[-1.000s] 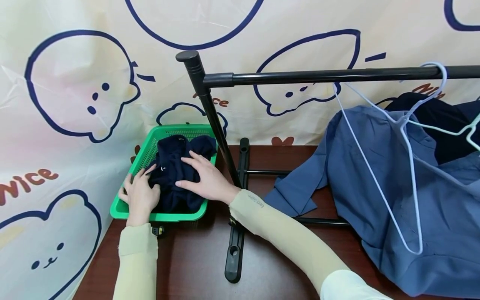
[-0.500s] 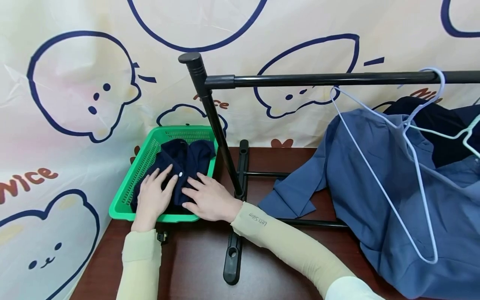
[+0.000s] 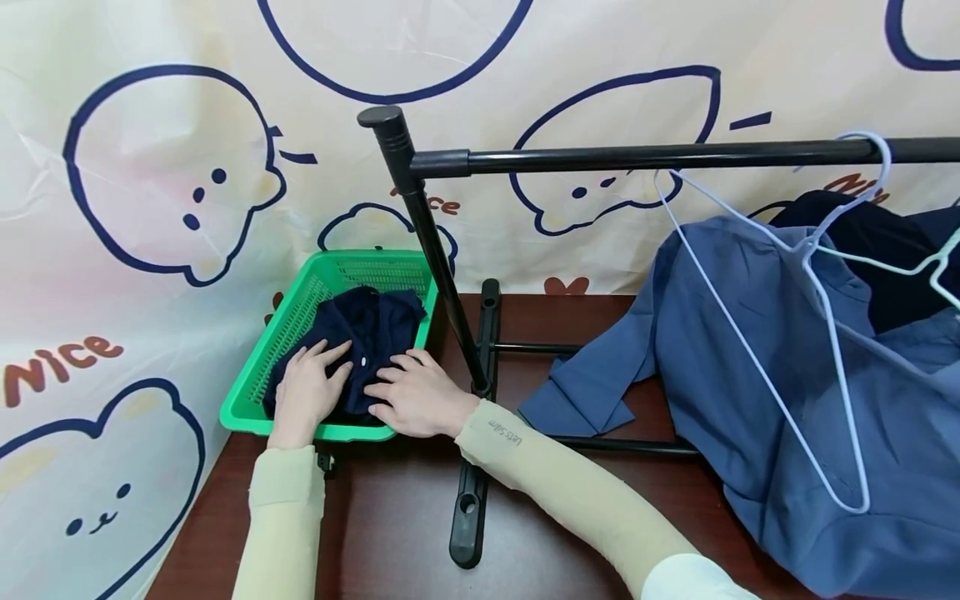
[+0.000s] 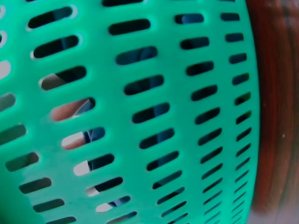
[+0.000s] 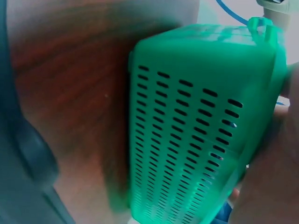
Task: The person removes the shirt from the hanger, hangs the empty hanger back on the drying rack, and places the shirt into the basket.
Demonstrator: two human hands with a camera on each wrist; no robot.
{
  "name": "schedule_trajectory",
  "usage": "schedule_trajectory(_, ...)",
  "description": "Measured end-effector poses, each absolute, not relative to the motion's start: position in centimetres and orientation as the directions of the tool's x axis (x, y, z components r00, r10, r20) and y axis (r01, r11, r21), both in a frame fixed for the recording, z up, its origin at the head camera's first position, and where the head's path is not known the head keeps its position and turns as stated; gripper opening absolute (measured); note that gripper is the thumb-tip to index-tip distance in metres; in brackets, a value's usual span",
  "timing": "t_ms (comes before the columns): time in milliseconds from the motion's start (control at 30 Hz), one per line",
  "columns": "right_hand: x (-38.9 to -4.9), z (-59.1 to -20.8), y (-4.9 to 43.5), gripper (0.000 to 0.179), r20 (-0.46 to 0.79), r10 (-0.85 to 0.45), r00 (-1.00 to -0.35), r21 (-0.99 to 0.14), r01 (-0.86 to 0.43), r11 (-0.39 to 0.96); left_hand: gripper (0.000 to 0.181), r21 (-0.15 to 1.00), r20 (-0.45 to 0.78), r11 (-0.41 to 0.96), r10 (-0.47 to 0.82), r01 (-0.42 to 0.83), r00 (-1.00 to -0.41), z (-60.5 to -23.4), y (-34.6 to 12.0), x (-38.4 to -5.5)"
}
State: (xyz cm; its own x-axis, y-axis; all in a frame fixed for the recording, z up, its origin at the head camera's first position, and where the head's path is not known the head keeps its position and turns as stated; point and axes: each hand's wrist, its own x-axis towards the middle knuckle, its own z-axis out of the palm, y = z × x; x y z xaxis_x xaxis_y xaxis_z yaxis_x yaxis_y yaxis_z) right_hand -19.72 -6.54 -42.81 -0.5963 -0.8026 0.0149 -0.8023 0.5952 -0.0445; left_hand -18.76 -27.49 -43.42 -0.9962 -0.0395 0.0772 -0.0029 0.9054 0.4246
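Left hand (image 3: 307, 388) shifted rightward, navy garment (image 3: 384, 321) beneath it.

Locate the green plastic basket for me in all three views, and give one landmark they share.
Head: left of centre, with a navy garment in the green plastic basket.
Left wrist: its slotted wall fills most of the picture, up close.
Right wrist: it stands from the middle toward the right, seen from outside.
Shared landmark: the brown tabletop, under the basket in the head view, along the right edge in the left wrist view, at left in the right wrist view.
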Motion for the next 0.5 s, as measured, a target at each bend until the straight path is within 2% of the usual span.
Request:
schedule_trajectory(133, -19.7, -42.3, -5.8, 0.045, 0.078, -0.803, -0.591, -0.205, -0.798, 0.567, 0.047, 0.423, 0.082, 0.906, -0.046, -0.007, -0.996, -43.4, -27.5, -18.8)
schedule_trajectory(333, -19.2, -40.2, -3.9, 0.045, 0.174, -0.809, -0.562, -0.445, -0.778, 0.444, 0.047, 0.409, 0.074, 0.912, -0.062, -0.026, -0.995, -43.4, -27.4, -18.7)
schedule_trajectory(500, -18.5, -38.7, -1.9, 0.051, 0.234, -0.787, -0.57, -0.54, -0.75, 0.383, 0.047, 0.404, 0.098, 0.914, -0.064, -0.019, -0.993, -43.6, -27.3, -18.6)
